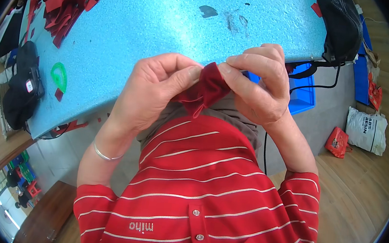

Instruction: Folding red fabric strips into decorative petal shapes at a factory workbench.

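A small piece of dark red fabric [211, 84], folded into a pouch-like shape with a thin loop at its lower tip, hangs between my two hands just off the table's near edge. My left hand [160, 83] pinches its left side between thumb and fingers. At the upper right corner, my right hand [261, 83] grips it with thumb and forefinger. The part of the cloth behind my left fingers is hidden.
The speckled blue table [132, 36] carries a heap of red fabric pieces [72, 2] at the far left. A green ring-shaped object [59, 77] lies near a black bag [23, 86]. Another black bag [339, 25] is at the right edge; a blue crate [304, 92] stands below.
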{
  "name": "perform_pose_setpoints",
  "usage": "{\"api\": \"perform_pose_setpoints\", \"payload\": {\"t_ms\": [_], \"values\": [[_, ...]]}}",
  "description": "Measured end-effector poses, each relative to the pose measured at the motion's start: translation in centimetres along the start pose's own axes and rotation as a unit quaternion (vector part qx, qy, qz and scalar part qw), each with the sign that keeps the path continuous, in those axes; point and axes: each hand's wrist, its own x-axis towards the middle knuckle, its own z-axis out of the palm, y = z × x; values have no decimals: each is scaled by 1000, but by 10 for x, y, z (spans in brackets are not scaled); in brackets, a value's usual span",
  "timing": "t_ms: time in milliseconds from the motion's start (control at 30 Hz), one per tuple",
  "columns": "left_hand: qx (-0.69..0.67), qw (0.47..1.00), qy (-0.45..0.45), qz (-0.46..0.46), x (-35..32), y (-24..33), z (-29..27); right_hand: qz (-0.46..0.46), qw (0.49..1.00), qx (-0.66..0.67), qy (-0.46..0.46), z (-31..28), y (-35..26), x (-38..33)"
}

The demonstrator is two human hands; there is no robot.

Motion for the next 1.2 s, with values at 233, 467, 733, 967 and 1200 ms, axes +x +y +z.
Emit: {"api": "perform_pose_setpoints", "payload": {"t_ms": [233,467,733,967,1200], "values": [[183,974,27,127,-7,10,10,17,998,-28,61,8,6,-5],[335,920,-7,205,-6,16,4,30,997,-19,66,13,0,-6],[243,963,-56,107,-7,6,-8,6,993,-92,74,10,-3,-5],[346,926,-41,147,-16,24,17,32,998,-39,36,8,-1,0],[272,943,32,192,-8,9,6,345,907,233,68,-2,-25,10]]}}
